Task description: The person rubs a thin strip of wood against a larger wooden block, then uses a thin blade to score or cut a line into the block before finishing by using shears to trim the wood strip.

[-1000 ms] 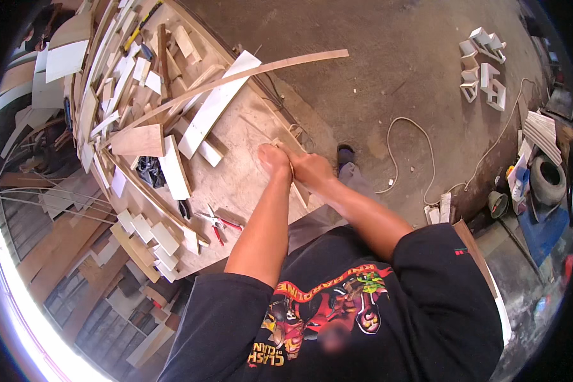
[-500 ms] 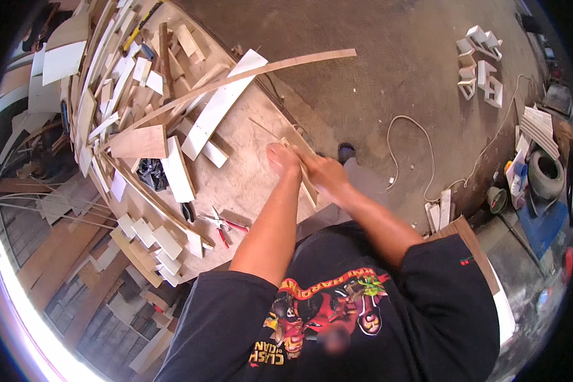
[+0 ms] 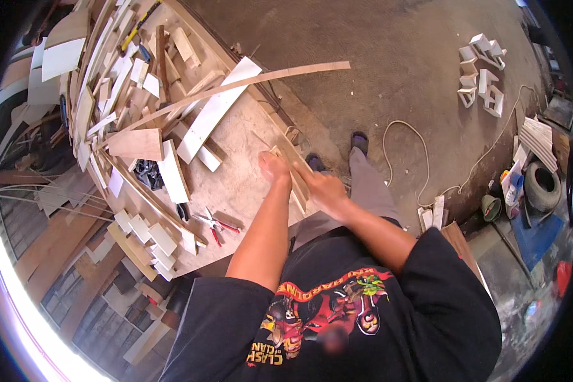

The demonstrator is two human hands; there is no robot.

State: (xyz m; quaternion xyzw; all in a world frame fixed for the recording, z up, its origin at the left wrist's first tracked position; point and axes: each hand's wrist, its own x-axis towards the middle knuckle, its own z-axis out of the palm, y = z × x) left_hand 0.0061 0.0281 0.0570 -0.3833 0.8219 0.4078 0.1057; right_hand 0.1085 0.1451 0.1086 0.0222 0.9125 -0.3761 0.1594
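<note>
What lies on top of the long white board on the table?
A thin wooden strip crosses over the white board. The part of the board directly beneath the strip is covered and cannot be seen.

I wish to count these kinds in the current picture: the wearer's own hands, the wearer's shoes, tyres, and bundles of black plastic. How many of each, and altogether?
Hands: 2 (left hand, right hand)
Shoes: 2
Tyre: 1
Black plastic bundle: 1
Total: 6

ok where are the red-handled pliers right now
In the head view, the red-handled pliers lie on the workbench, left of the person's left forearm and just right of a black tool.
</note>
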